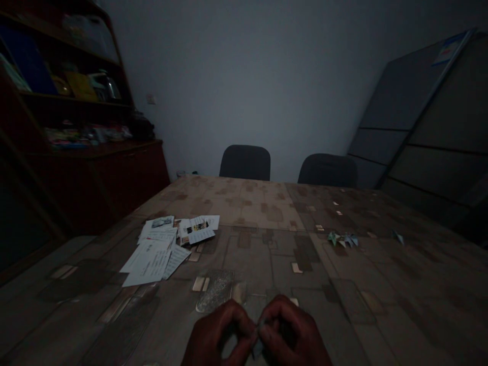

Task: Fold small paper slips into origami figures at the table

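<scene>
At the near edge of the table, my left hand (pixel 223 329) and my right hand (pixel 292 330) meet with fingertips pinched together. Between them is a small piece of pale folded paper (pixel 258 348), mostly covered by the fingers. Its exact shape is too dark to make out. To the left lies a loose pile of printed paper sheets (pixel 150 260), with smaller printed cards (pixel 200 235) overlapping it. Off to the right, a few small folded paper pieces (pixel 343 239) sit in a cluster, and another folded paper piece (pixel 397 237) stands farther right.
A patterned cloth covers the table (pixel 244 259). Beyond its far edge are two dark chairs (pixel 245 161) (pixel 328 169). A dark red cabinet (pixel 133 175) with loaded shelves stands at left, and large grey panels (pixel 396 101) lean at right. The room is dim.
</scene>
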Motion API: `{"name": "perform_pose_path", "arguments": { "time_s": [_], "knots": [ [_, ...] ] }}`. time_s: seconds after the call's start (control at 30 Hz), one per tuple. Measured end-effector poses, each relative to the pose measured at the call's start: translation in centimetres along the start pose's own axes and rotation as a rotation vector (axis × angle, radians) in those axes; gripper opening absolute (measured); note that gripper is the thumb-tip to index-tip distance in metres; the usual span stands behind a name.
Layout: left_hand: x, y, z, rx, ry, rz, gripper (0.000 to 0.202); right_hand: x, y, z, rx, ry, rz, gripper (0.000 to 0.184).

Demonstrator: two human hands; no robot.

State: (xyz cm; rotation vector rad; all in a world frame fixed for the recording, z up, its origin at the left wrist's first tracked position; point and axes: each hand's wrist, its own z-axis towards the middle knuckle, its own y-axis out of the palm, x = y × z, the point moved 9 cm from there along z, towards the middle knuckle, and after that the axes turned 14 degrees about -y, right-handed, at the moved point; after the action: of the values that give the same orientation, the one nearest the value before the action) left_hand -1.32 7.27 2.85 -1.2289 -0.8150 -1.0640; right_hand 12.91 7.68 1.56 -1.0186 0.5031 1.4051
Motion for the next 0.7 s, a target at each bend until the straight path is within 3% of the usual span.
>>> {"name": "perform_pose_path", "arguments": {
  "time_s": [0.17, 0.47, 0.63, 0.7],
  "knots": [
    [-0.6, 0.6, 0.3, -0.042, -0.109, -0.075, 0.011, 0.2, 0.0, 0.1, -0.004, 0.042, 0.01, 0.011],
    [0.2, 0.5, 0.3, -0.075, -0.124, -0.02, 0.011, 0.5, -0.1, 0.1, -0.032, 0.081, -0.01, 0.021],
    [-1.0, 1.5, 0.3, -0.193, -0.225, -0.085, 0.007, 1.5, 0.2, 0.0, -0.045, 0.181, 0.035, 0.028],
    [-1.7, 1.8, 0.3, -0.231, -0.268, -0.129, 0.008, 1.6, 0.1, 0.2, -0.06, 0.218, 0.094, 0.021]
  ]
}}
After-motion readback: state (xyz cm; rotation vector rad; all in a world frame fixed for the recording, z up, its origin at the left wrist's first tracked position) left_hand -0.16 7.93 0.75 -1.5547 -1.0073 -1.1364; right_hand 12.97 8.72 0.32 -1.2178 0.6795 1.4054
